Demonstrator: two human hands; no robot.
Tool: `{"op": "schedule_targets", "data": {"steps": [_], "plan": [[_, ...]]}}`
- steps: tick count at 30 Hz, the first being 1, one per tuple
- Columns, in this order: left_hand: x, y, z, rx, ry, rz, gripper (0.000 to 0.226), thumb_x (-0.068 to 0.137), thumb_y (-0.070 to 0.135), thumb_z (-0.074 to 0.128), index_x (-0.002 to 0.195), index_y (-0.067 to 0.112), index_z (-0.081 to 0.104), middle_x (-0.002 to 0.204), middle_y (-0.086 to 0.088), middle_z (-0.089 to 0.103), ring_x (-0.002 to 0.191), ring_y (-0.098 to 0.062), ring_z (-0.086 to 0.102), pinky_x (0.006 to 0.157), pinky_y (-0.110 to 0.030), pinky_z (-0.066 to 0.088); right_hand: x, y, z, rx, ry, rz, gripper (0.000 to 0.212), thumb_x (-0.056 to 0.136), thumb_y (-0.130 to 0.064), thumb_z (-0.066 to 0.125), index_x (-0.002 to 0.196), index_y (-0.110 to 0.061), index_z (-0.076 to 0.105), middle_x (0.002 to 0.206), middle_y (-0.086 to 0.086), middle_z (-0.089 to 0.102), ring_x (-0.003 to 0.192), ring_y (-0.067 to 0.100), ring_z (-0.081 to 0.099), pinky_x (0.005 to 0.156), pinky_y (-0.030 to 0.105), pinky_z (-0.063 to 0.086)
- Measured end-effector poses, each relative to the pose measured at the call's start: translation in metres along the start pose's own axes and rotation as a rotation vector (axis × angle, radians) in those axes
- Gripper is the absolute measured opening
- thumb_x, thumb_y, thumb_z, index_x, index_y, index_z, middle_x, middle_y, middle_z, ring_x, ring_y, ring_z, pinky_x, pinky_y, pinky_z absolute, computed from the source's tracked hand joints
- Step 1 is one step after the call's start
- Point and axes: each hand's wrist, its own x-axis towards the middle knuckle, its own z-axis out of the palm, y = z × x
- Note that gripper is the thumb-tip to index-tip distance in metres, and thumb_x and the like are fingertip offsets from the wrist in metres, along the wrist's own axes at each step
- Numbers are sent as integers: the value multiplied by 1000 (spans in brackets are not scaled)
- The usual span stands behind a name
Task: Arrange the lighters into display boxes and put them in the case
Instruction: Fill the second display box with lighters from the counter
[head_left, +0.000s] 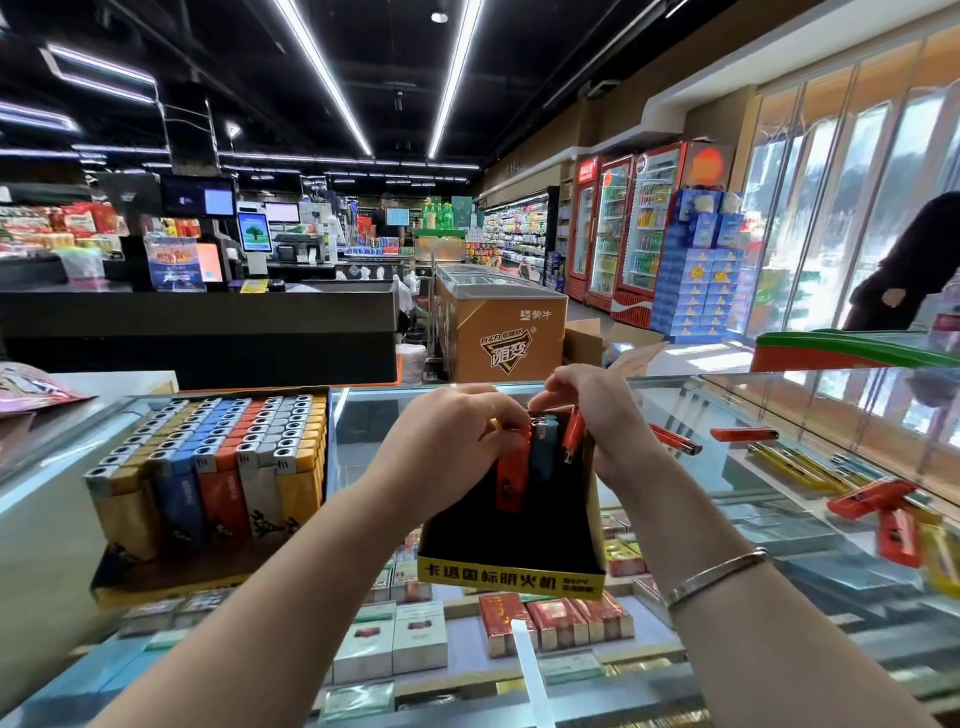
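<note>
A black and yellow display box (511, 569) stands on the glass counter in the middle, holding an orange lighter (511, 480) and a blue lighter (544, 457) at its back row. My left hand (447, 447) pinches the top of the orange lighter. My right hand (597, 410) pinches another orange lighter (573, 432) at the box's back right. A full display box (218, 483) of yellow, blue, orange and grey lighters stands at the left. Loose orange and yellow lighters (872, 501) lie on the glass at the right.
The glass case (779, 545) holds cigarette packs under its top. A black checkout counter (208, 322) with screens stands behind, a brown freezer (498, 327) beyond the case. A person in dark clothes (909, 265) bends at the far right by drink fridges.
</note>
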Motion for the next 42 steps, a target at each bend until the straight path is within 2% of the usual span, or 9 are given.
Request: {"op": "schedule_targets", "data": {"steps": [5,10,17,22,26,30,33,39,42], "plan": [[0,2,0,51,-20,7,15,80,22,72,94,21,74,88,12,67,66,0,50,62,-5,33,1,1,-1,-21,4,-6,18,88,-13,47,82,-2,60,64,11,65,67,22,60,59,32,48],[1,1,0,108,-141,-16,15,84,26,67,99,24,71,100,12,63,75,-4,53,69,-19,43,1,1,0,-38,12,-1,19,89,-16,47,82,-4,60,65,10,67,69,22,61,59,31,48],[0,0,-1,224,-95,31,14,80,35,69,93,29,69,102,13,62,96,-14,56,80,-24,34,-1,0,0,-47,17,-11,24,90,-19,46,80,-3,61,65,10,68,73,23,61,66,34,47],[-1,-11,-5,69,-132,-49,17,73,44,71,83,32,66,96,20,51,94,-5,44,87,-30,35,-1,-5,-5,-53,41,-77,38,95,-27,41,70,-6,60,61,8,67,65,20,62,60,28,38],[-1,-8,-4,-10,-6,-89,21,74,53,64,76,32,63,89,21,55,90,-4,46,82,-25,30,-4,-11,-5,28,57,-177,44,95,-28,38,63,-7,60,63,8,69,59,19,61,64,30,42],[-1,4,-6,-121,110,-89,23,72,51,65,89,39,55,82,32,51,84,6,48,79,-18,36,-13,-20,1,206,57,-333,54,95,-26,37,50,-17,64,64,7,69,64,19,63,69,35,46],[-2,15,-4,-229,41,-82,36,69,51,67,100,43,49,80,29,56,85,4,57,77,-21,47,-20,-20,10,202,22,-390,58,97,-29,35,48,-23,66,60,0,67,61,13,63,68,34,47],[5,11,-12,-846,112,-362,25,75,13,70,96,18,60,77,2,71,71,-9,66,66,-17,53,-22,-17,16,63,-4,-399,53,98,-36,38,52,-25,64,62,-3,62,70,16,59,81,38,45],[6,-1,-19,-979,246,-469,23,72,10,70,94,14,63,76,3,70,68,-4,65,63,-14,50,-17,-14,16,-83,42,-404,44,98,-36,39,62,-21,59,68,0,58,67,10,52,71,29,42]]}}
